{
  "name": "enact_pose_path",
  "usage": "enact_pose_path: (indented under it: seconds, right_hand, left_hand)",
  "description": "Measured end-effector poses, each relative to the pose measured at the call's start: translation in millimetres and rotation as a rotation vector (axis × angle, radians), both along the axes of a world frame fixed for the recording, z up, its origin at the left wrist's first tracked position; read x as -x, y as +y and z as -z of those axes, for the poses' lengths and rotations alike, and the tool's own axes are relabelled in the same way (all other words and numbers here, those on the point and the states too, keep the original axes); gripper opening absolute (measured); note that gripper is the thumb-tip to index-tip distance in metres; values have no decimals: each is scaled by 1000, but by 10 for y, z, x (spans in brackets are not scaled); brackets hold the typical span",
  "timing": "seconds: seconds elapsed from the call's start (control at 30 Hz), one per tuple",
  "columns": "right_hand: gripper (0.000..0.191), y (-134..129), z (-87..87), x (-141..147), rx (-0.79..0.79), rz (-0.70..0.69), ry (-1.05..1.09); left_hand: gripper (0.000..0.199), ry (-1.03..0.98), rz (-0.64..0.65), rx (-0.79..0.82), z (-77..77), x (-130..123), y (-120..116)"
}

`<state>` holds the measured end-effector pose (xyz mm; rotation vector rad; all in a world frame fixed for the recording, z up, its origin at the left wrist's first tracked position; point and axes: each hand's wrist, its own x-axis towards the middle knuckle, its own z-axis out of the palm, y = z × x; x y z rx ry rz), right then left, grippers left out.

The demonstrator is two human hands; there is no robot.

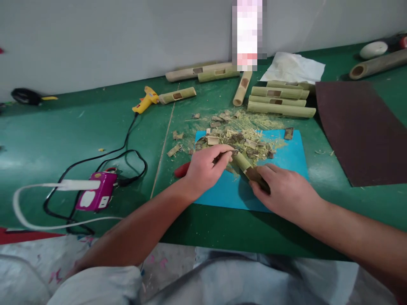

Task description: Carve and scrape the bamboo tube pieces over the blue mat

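Observation:
My right hand (pixel 282 188) is wrapped around the near end of a green bamboo tube (pixel 243 163), which lies slanted above a blue mat (pixel 222 192). A notch is cut in the tube close to my right fingers. At the tube's far end, my left hand (pixel 208 167) is closed in a pinch. A small dark bit shows at its fingertips, too little to name. A red handle (pixel 182 170) sticks out to the left from beneath my left hand; the rest of it is hidden. Bamboo chips and shavings (pixel 251 143) are heaped just beyond both hands.
Several notched bamboo tubes (pixel 281 111) lie at the back, with white paper (pixel 294 67) behind. A yellow glue gun (pixel 146 100) trails its cord to a purple power adapter (pixel 97 192) at left. A dark brown sheet (pixel 365 135) covers the right side.

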<state>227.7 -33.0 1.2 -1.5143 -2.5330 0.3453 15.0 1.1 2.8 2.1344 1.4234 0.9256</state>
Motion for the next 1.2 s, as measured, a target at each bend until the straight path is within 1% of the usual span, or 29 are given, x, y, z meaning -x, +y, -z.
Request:
enact_pose_path:
  seconds: [0.07,0.13,0.23,0.4,0.6,0.67,0.77,0.9,1.0,1.07,1.2]
  right_hand:
    - [22,2,-4,1,12,3,-8]
    - [21,4,-9,3,19,6,-8]
    - [22,6,-9,6,23,10,-1]
    - [22,5,-4,3,35,19,-4]
    - [21,5,-5,-3,26,12,-2]
    - [20,5,1,-2,18,12,-1]
    - [19,6,6,2,14,13,-1]
    - [19,7,0,6,25,15,-8]
    - [20,8,-5,8,33,16,-12]
    - [21,8,-8,8,29,15,-7]
    - [20,3,-13,10,18,9,4]
  left_hand:
    - [18,-158,-17,118,-4,-12,-20]
    - [18,-254,-21,194,-3,-21,-32]
    - [16,-295,-28,198,3,-23,-31]
    - [16,-184,-9,97,27,-10,-9]
    - [11,53,65,-94,52,2,5]
    - [10,131,95,-134,54,8,5]
    - [12,217,95,-132,52,16,9]
    - [13,257,79,-91,27,11,14]
    - [13,244,70,-31,5,4,10]
    - [14,210,38,-8,2,4,3]
    - [15,147,3,-19,24,8,-9]
